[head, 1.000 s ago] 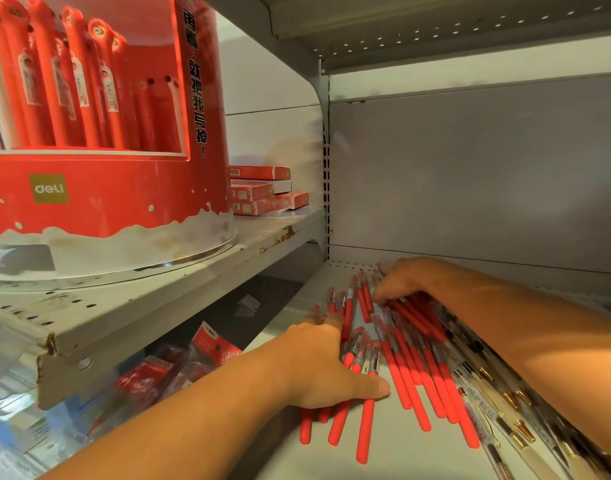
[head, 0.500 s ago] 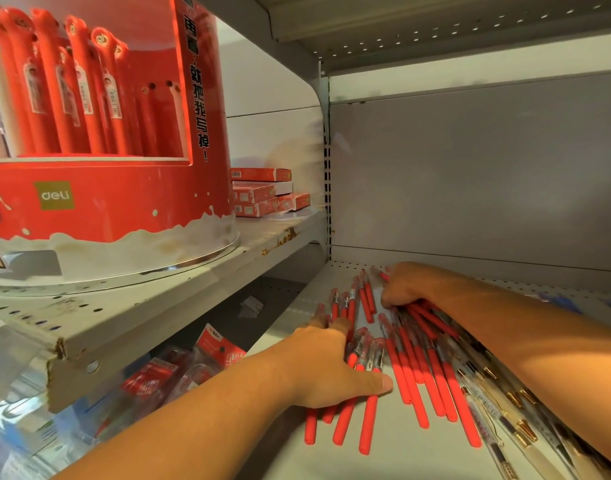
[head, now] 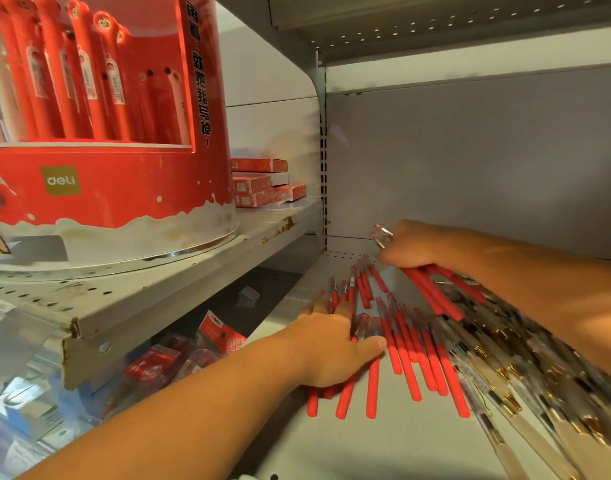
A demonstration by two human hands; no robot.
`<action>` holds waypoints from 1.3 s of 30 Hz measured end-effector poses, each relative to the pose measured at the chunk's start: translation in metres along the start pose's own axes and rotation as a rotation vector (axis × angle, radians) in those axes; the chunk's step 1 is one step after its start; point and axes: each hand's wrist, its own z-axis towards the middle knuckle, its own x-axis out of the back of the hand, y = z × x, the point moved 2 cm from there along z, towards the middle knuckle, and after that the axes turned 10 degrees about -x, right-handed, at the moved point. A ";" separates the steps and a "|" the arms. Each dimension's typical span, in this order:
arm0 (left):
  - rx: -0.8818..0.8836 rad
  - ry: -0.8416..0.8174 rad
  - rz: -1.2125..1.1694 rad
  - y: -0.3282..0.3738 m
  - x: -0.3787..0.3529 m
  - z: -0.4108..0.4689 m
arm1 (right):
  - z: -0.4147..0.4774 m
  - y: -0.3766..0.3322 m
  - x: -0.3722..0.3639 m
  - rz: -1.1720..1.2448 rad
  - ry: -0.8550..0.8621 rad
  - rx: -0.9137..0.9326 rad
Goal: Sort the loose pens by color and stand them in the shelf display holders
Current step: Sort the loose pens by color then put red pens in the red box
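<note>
Several loose red pens lie fanned out on the grey shelf. My left hand rests on the left part of the pile, fingers straight, thumb pointing right. My right hand is at the back of the shelf and grips a small bunch of red pens, lifted at their clear cap ends. To the right lie several clear pens with gold bands, partly under my right forearm. A round red display holder with upright red pens stands on the higher shelf at the left.
Small red boxes are stacked behind the display holder on the left shelf. Packaged red items lie on a lower level beneath it. The grey back wall closes the compartment, with another shelf overhead.
My right hand has closed around a bunch of red pens and raised their cap ends off the shelf. My left hand has stayed on the pile.
</note>
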 end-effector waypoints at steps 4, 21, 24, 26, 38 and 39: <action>-0.041 0.106 -0.050 0.002 0.009 0.000 | -0.047 0.002 -0.019 0.070 -0.229 -0.085; -0.108 -0.009 -0.071 0.012 0.007 -0.015 | -0.111 0.010 -0.034 0.575 -0.394 -0.069; -0.110 0.008 0.019 0.010 0.006 -0.014 | -0.120 0.017 -0.030 0.349 -0.278 -0.054; -0.118 0.003 -0.056 0.009 0.004 -0.013 | -0.126 0.020 -0.027 0.226 -0.173 -0.039; -0.149 -0.005 0.038 0.015 0.000 -0.014 | -0.155 0.057 -0.014 -0.057 -0.183 0.212; -0.153 -0.010 0.054 0.015 -0.001 -0.014 | -0.158 0.061 -0.015 -0.057 -0.196 0.226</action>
